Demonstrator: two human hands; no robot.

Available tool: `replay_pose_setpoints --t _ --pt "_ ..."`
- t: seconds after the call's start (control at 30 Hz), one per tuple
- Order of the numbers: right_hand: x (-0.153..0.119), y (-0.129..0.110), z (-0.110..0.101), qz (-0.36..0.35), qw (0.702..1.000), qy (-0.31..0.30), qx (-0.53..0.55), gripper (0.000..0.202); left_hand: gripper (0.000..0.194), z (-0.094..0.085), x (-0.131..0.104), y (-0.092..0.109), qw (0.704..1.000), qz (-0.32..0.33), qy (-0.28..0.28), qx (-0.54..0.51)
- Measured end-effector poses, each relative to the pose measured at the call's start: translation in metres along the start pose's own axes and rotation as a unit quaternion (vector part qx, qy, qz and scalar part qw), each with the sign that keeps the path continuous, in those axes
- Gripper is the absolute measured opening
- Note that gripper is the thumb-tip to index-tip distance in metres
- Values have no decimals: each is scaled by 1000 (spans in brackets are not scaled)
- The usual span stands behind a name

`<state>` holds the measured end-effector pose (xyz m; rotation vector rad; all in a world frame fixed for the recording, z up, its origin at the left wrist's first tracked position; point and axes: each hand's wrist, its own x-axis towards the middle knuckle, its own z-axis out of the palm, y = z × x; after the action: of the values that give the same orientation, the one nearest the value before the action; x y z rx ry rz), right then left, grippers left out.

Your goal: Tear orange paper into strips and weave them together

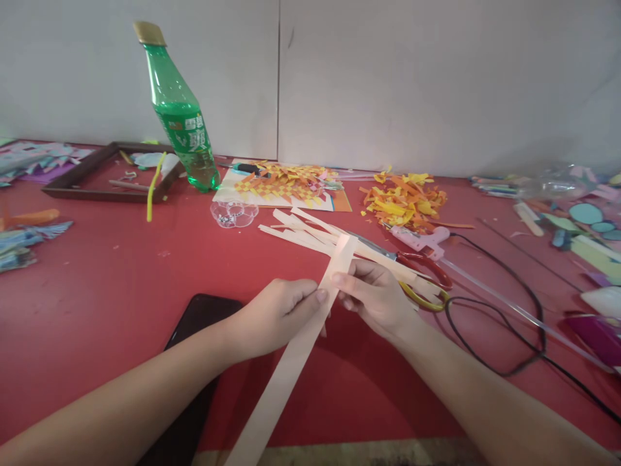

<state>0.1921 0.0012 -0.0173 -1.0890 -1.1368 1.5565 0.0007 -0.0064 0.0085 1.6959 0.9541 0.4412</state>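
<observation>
A: Where is the long, pale cream paper strip [284,382]?
B: Above a red tabletop [121,278], slanting away from the person, gripped by both bare hands near its far end.
A: And each grip?
B: The left hand [281,314] pinches it, thumb flat on top; the right hand [376,298] clasps its right edge, thumb uppermost and fingers curled.
A: What lies around them?
B: Just beyond, loose pale cut paper strips [303,233] and metal scissors with red and yellow handles [400,259]; near those, a pink glue gun [422,239]. A flat black rectangular device [204,317] lies partly beneath the left forearm.
</observation>
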Motion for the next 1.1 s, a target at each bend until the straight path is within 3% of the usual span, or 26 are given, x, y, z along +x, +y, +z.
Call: replay_pose_setpoints --t 0.27,0.53,0.73,1.1 --pt "3 -7 0 1 999 39 34 34 37 0 -1 -5 1000 -11 10 20" --pt "-1 3 0 7 1000 -17 21 27 37 1 3 -10 996 14 83 26" --pt "-2 4 4 14 999 -35 15 24 37 1 0 -9 997 27 65 30" --pt "3 -5 0 22 997 22 65 27 38 -2 0 -5 1000 -11 1 9"
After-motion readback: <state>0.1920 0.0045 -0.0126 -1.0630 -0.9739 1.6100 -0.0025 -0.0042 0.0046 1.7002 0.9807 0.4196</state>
